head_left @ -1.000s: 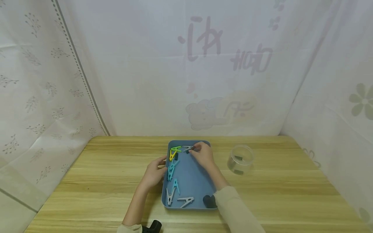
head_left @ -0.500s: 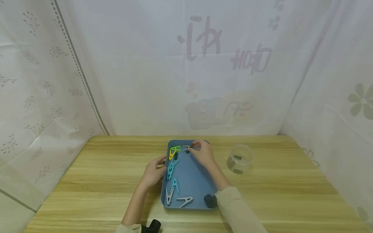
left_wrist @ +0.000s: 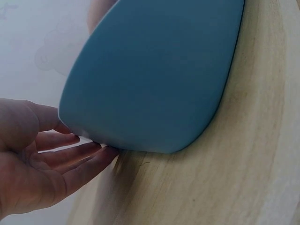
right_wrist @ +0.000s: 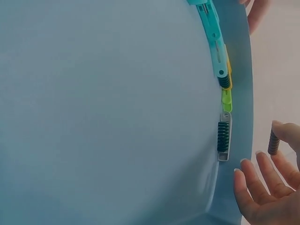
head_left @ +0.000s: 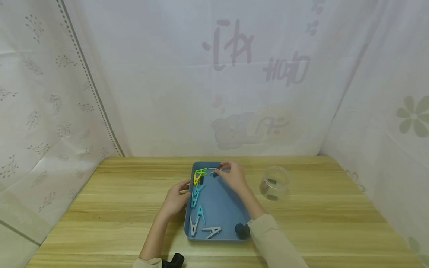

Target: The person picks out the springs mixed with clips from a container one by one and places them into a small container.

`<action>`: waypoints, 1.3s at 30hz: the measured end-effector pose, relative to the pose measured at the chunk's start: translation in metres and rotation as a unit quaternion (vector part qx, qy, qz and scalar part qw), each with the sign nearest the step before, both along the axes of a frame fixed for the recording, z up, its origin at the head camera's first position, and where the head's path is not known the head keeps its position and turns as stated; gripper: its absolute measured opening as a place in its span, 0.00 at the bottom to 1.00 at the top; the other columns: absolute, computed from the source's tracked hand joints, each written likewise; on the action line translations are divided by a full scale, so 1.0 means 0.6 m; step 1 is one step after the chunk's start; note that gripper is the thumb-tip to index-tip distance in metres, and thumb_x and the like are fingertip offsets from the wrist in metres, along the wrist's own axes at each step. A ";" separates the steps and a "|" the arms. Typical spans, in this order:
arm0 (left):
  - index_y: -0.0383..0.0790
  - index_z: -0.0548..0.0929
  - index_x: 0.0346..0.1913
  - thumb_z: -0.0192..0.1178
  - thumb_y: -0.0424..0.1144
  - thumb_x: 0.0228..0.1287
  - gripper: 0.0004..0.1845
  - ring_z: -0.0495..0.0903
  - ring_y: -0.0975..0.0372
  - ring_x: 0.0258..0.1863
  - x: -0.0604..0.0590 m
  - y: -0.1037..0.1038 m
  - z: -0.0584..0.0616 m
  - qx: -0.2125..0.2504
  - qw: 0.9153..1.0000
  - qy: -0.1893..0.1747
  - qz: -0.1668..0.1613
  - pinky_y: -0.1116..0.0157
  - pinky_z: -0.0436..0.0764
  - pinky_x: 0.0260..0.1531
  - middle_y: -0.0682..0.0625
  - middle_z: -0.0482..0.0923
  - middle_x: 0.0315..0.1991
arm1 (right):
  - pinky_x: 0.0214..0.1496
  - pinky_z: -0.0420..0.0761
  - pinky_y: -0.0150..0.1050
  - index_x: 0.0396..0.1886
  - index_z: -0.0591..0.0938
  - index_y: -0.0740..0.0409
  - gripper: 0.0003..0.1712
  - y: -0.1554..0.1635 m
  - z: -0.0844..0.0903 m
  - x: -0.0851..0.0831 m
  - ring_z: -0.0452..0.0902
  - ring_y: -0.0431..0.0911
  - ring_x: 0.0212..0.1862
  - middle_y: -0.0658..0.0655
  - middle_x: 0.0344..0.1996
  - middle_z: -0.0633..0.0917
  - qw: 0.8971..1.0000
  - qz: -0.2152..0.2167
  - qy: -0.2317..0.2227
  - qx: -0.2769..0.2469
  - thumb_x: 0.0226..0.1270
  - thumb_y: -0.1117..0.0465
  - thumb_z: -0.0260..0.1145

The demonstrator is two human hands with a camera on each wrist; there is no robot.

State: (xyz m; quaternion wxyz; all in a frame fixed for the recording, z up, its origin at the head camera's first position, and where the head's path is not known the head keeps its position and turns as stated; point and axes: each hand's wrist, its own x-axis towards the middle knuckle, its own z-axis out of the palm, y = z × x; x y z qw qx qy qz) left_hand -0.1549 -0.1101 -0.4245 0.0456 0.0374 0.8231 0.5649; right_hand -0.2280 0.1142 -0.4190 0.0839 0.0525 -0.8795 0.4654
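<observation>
Tray (head_left: 221,203), blue, rectangular, round-cornered; on a wood-grain worktop (head_left: 117,208). Dark spring (right_wrist: 273,142), coiled, one: pinched between thumb and index finger of the right hand (head_left: 232,178), at the tray's far end; the remaining fingers spread apart. Left hand (head_left: 177,198): at the tray's left side, fingers extended and parted, tips touching its outer side.

Contents of tray, far end: grey clip (right_wrist: 227,116), one, just beside the right hand, with a second spring (right_wrist: 223,137) lying along it; whether seated in the clip cannot be told. Green clip (head_left: 201,171), one, far left corner. Yellow clip (head_left: 197,179), one, near the green. Black spring (head_left: 202,180), one, just beside the yellow.

Contents, left side: teal clips (head_left: 195,200), three, two of them close together, the third nearer the front.

Contents, near end: V-shaped grey clip (head_left: 194,226), one, by the left wall; front grey clip (head_left: 212,231), one, by the near wall.

Clear jar (head_left: 275,182), round, on the worktop right of the tray, well apart; dark pieces visible within. Backdrop (head_left: 167,93), pale printed cloth. Sleeves (head_left: 276,240), cream.
</observation>
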 end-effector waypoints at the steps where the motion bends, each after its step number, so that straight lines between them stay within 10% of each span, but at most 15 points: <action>1: 0.23 0.69 0.74 0.54 0.26 0.73 0.28 0.83 0.37 0.57 0.000 0.000 0.000 0.001 1.000 -0.001 0.000 0.53 0.88 0.39 0.24 0.76 0.63 | 0.45 0.89 0.49 0.52 0.84 0.69 0.18 0.000 0.002 0.000 0.89 0.60 0.44 0.67 0.47 0.89 1.000 0.002 0.001 -0.002 0.67 0.64 0.75; 39: 0.23 0.69 0.74 0.53 0.26 0.73 0.28 0.84 0.42 0.52 0.000 0.000 0.001 0.008 1.000 -0.005 0.003 0.54 0.88 0.40 0.24 0.76 0.64 | 0.46 0.86 0.48 0.55 0.83 0.65 0.20 0.010 0.065 0.023 0.84 0.54 0.44 0.64 0.51 0.88 0.999 0.025 -0.016 0.031 0.69 0.59 0.75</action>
